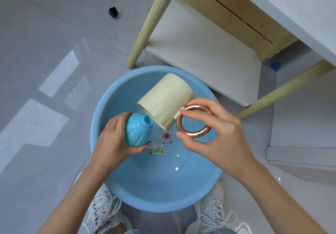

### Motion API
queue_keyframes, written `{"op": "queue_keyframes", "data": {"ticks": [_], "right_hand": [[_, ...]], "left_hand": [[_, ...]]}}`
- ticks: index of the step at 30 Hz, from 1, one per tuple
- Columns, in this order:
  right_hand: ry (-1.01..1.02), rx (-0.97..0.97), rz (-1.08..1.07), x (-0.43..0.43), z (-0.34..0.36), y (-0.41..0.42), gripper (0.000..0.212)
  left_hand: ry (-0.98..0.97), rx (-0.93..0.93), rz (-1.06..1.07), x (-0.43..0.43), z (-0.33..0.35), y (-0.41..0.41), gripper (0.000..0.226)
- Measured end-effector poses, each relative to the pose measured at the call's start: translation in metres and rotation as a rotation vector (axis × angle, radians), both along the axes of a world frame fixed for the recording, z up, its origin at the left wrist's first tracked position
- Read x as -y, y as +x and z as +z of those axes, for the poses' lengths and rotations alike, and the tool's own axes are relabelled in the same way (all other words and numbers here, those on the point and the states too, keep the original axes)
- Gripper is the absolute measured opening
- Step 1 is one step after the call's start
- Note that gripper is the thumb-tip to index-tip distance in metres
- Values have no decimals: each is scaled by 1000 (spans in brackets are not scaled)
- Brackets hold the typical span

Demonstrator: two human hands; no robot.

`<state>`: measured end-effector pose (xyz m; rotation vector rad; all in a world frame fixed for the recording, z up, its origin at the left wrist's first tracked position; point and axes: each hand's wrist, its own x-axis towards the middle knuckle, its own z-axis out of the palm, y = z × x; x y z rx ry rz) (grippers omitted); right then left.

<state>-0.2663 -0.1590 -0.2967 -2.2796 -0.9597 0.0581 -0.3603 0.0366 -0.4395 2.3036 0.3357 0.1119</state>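
Note:
A cream mug [164,100] with a shiny copper ring handle [193,122] hangs tilted over a light blue basin [112,177], its mouth turned down and to the left. My right hand [211,133] pinches the ring handle with thumb and fingers. My left hand [113,140] grips a small round turquoise bottle [139,131], uncapped, its open neck pointing up right beneath the mug's lip. A cartoon sticker [161,141] shows on the basin's bottom.
The basin sits on a grey tiled floor between my white sneakers [102,210]. A wooden-legged table [152,22] with a white lower shelf [203,52] stands just behind it. A small black cap [113,12] lies on the floor at the back left.

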Motion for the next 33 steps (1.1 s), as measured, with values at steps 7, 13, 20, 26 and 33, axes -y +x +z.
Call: {"op": "queue_keyframes", "data": {"ticks": [7, 13, 20, 26, 33], "right_hand": [[-42, 97, 83, 3, -3, -5, 37], [-63, 135, 114, 10, -13, 4, 38], [-240, 114, 111, 27, -57, 31, 40], [-508, 246, 256, 31, -104, 45, 42], [-672, 385, 164, 39, -148, 47, 56]], "left_hand": [[22, -5, 0, 1, -1, 0, 97], [32, -18, -7, 1, 1, 0, 96], [41, -28, -10, 1, 0, 1, 96], [50, -39, -12, 1, -1, 2, 97], [49, -44, -20, 1, -1, 2, 95]]}}
